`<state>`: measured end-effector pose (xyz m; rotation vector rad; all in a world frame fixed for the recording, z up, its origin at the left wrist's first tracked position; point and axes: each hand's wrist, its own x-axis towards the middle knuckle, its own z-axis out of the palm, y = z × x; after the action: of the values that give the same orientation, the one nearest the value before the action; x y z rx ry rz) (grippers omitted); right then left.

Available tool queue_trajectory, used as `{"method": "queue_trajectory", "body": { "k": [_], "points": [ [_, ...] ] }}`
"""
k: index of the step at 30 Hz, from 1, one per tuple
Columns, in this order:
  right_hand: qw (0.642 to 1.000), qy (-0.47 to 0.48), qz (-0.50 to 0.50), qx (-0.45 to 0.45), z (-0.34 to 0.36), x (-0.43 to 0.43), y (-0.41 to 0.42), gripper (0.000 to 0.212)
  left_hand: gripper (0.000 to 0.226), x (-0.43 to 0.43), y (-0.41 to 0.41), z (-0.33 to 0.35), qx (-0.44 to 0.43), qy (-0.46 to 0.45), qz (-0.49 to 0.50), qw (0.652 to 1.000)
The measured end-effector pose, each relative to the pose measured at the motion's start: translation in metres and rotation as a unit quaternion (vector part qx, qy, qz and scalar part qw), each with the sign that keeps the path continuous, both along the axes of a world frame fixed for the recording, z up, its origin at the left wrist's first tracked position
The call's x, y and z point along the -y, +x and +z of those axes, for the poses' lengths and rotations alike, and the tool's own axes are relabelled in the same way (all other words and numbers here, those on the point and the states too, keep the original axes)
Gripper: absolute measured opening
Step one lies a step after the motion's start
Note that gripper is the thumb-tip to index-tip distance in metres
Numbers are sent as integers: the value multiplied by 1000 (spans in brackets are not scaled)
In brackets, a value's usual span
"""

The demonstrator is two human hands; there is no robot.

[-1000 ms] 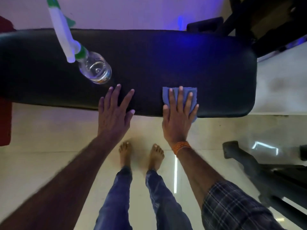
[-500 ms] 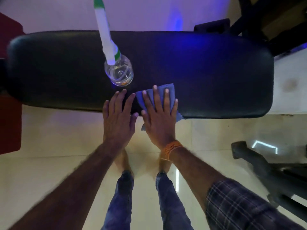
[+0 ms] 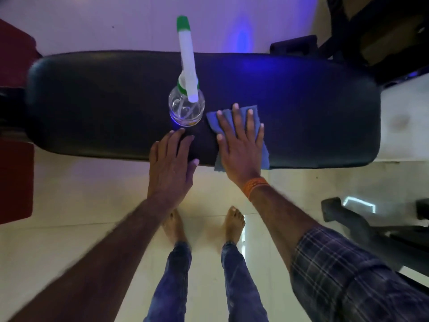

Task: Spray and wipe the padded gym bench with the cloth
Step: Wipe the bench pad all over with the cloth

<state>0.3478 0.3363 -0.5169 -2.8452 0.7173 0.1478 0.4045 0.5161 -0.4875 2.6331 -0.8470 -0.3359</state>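
Right hand is lying flat w/ fingers spread, pressing the blue folded cloth onto the black padded vinyl gym bench, near its front edge; not gripping, just palm down. Left hand is resting open on the front edge beside it, holding nothing, bracing. The clear plastic spray bottle w/ white-and-green trigger head is standing upright on the pad, just beside the cloth.

Wiping is prob. under way. To do it well: keep palm pressure even, run long overlapping strokes end to end, mind the cloth's corner hanging over the edge, and steer clear of the bottle or shift it first, since it looks easy to tip.
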Motion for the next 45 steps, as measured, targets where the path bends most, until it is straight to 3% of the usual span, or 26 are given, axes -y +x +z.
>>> {"method": "queue_trajectory", "body": {
  "k": [2,5,7,13,16,19,20,22,24,25,30,36,39,42,45],
  "points": [
    [999,5,-25,23,-4,-21,-1,54,51,0,-1,-1,-6,-2,4,1000],
    [995,23,91,28,-8,-48,-34,55,44,-1,-8,-1,-17,-14,5,1000],
    [994,12,104,22,-9,-34,-53,54,42,-1,-11,-1,-21,-15,2,1000],
    [992,-17,-120,33,-9,0,-64,56,53,15,-17,-10,12,-6,-11,1000],
    [999,15,-26,39,-12,-39,-57,56,54,25,-23,-14,14,-12,1,1000],
    [996,-11,88,17,-11,-9,-76,55,55,33,-25,-16,17,4,3,1000],
    [997,-27,71,8,-10,12,-83,56,56,36,-26,-15,16,8,-1,1000],
    [998,-14,-64,6,-5,50,-90,56,56,44,-29,-14,14,11,-3,1000],
    [983,6,-182,7,-1,55,-81,57,55,54,-32,-13,9,8,8,1000],
    [980,12,-196,15,0,42,-72,58,55,59,-34,-13,5,4,13,1000],
    [997,54,44,9,-1,11,-56,55,58,67,-38,-11,-4,-12,26,1000],
    [1000,21,8,-18,3,54,0,56,53,59,-43,-7,-4,-27,46,999],
    [993,51,109,-21,9,37,-14,57,44,64,-45,2,-30,-93,100,990],
    [979,83,179,-43,17,39,-34,57,44,68,-44,12,-83,-173,197,962],
    [976,136,167,-42,30,45,-32,52,54,71,-40,25,-109,-209,299,925]
  ]
}}
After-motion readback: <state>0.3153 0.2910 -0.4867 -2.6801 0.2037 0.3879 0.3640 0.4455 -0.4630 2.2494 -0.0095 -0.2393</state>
